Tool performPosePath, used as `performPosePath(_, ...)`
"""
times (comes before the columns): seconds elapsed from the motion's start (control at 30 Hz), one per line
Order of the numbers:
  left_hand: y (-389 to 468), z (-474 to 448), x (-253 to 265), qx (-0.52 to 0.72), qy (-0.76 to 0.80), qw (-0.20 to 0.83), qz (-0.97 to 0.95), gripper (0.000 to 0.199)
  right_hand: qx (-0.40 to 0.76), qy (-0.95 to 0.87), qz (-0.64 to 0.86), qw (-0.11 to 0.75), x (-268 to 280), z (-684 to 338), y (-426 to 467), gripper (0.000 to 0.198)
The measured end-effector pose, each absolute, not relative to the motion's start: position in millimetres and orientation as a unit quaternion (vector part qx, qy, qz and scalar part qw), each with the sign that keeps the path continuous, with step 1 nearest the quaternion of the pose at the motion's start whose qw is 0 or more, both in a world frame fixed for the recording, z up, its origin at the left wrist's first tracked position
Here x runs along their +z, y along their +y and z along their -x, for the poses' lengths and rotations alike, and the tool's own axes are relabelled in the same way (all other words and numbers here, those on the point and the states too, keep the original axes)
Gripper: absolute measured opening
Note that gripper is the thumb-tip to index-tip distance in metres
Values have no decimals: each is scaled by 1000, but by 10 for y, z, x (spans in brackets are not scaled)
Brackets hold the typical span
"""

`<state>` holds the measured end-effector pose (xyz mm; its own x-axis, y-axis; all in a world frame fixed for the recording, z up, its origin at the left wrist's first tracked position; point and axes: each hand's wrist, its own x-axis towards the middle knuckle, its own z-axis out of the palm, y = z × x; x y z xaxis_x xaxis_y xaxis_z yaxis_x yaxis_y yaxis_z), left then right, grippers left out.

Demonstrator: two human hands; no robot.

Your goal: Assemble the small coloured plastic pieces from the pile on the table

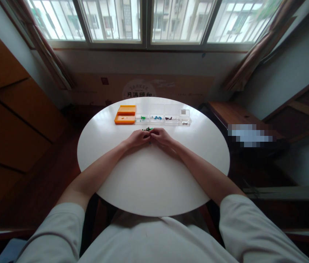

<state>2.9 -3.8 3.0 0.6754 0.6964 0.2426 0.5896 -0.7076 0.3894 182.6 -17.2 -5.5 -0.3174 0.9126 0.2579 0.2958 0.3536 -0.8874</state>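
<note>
Close together over the middle of the white round table (154,182), my left hand (138,138) and my right hand (161,136) meet at the fingertips. Both have their fingers curled and pressed in. Whatever lies between them is too small and too hidden to name. Just beyond the fingers sits a little heap of small green and dark pieces (149,129). A tiny dark bit (150,143) shows just below the fingertips.
Past the heap stand an open orange box (125,122) with a few tiny orange pieces and open clear boxes (170,123) holding green, blue, dark brown and whitish pieces. A wooden cabinet (242,113) is at the right, beyond the table; windows are ahead.
</note>
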Motion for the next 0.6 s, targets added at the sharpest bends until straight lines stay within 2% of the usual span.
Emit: performPosePath(0.6, -23, -30, 9, 195, 354, 139, -904, 37, 377, -723, 422, 396, -34, -1831, -184, 20)
